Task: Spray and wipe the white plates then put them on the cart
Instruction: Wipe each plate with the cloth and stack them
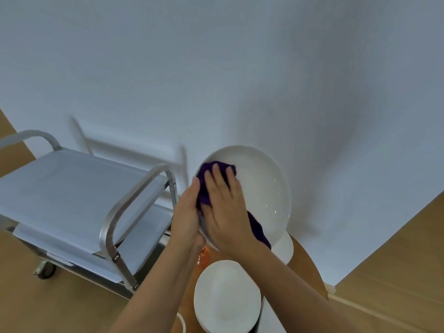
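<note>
Tilting toward the camera, the white plate [262,188] is held up in the air, just right of the cart [72,188] and above the wooden table [310,267]. The left hand [186,212] grips its near-left rim, thumb on the front face, the other fingers hidden behind. The right hand [223,207] lies flat, fingers spread, pressing a purple cloth [209,179] against the plate's inner face. Glazed and glossy, with small highlights on its well, the plate looks stiff, brittle and probably slick if spray is on it; I judge the rim the only sound place to hold, and one hand there bears the whole weight while the other pushes. The cloth is soft and bunched, and it trails below the right palm. Two more white plates lie on the table below: one nearest the camera [227,301] and one partly hidden beneath the held plate [286,246]; both look bare. An orange object [204,257], perhaps the spray bottle, peeks between the wrists. Both visible cart shelves hold nothing that I can see.
</note>
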`<action>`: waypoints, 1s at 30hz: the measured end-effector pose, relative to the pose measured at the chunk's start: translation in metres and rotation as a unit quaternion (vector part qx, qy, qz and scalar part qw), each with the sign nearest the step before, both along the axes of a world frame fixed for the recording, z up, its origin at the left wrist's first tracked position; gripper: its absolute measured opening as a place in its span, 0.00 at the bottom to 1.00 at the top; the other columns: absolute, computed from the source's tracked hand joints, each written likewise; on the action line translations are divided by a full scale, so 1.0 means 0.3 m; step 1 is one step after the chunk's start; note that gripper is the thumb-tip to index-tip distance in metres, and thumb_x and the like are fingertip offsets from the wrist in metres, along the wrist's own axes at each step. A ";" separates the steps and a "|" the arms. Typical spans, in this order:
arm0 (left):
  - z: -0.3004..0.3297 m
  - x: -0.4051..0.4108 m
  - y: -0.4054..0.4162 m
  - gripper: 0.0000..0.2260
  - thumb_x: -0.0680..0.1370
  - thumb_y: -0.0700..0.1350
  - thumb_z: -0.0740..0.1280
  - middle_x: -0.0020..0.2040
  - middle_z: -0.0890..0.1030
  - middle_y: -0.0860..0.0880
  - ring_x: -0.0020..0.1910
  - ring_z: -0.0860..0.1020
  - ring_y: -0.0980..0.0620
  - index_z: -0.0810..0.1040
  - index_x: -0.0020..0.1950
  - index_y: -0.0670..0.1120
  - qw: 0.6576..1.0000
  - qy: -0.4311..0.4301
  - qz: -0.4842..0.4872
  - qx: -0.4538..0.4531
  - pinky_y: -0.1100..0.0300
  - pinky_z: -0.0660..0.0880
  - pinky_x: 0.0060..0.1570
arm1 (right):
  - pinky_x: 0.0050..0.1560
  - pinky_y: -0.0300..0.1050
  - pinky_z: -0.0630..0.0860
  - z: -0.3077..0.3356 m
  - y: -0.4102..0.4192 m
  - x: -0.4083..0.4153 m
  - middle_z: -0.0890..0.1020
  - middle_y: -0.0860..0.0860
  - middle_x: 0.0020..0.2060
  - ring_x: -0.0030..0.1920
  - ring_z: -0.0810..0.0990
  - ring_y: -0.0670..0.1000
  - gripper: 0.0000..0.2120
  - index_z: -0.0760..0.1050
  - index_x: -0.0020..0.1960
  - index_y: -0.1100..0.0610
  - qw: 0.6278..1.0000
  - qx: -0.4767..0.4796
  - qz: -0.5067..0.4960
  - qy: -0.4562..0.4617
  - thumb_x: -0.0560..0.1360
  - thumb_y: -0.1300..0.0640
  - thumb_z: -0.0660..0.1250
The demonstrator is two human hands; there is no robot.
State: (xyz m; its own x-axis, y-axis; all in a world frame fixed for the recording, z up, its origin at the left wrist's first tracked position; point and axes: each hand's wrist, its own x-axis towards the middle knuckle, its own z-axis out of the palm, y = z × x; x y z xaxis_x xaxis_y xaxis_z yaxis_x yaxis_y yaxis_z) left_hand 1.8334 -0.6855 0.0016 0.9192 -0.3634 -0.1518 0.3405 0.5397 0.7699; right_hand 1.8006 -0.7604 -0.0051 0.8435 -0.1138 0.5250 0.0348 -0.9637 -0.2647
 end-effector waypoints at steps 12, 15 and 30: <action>0.048 0.028 0.092 0.32 0.74 0.57 0.61 0.69 0.69 0.37 0.67 0.69 0.36 0.66 0.74 0.42 0.990 0.049 -0.072 -0.108 0.39 0.61 0.70 | 0.66 0.53 0.69 -0.036 -0.166 -0.209 0.73 0.54 0.67 0.70 0.67 0.56 0.23 0.73 0.66 0.58 0.991 -0.045 0.125 0.032 0.72 0.56 0.64; 0.039 0.004 0.084 0.32 0.70 0.58 0.66 0.68 0.72 0.36 0.66 0.72 0.36 0.72 0.69 0.42 0.996 0.016 -0.052 -0.077 0.37 0.64 0.68 | 0.64 0.58 0.70 -0.018 -0.203 -0.186 0.74 0.60 0.65 0.68 0.69 0.63 0.23 0.73 0.65 0.63 0.999 -0.038 0.001 -0.011 0.71 0.58 0.64; 0.089 0.033 0.043 0.28 0.73 0.59 0.66 0.62 0.78 0.39 0.61 0.76 0.37 0.75 0.67 0.43 0.991 0.107 -0.075 -0.040 0.42 0.73 0.59 | 0.61 0.45 0.72 -0.027 -0.097 -0.249 0.69 0.51 0.70 0.71 0.66 0.54 0.41 0.65 0.72 0.52 0.991 -0.032 0.092 0.091 0.63 0.44 0.76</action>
State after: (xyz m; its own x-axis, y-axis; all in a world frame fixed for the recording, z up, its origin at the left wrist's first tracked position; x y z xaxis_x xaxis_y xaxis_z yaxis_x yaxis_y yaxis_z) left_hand 1.8433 -0.6725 0.0284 0.8038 -0.5126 -0.3019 0.5722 0.5273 0.6282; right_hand 1.7260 -0.7894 -0.0132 0.9279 0.0804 0.3641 0.1699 -0.9604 -0.2208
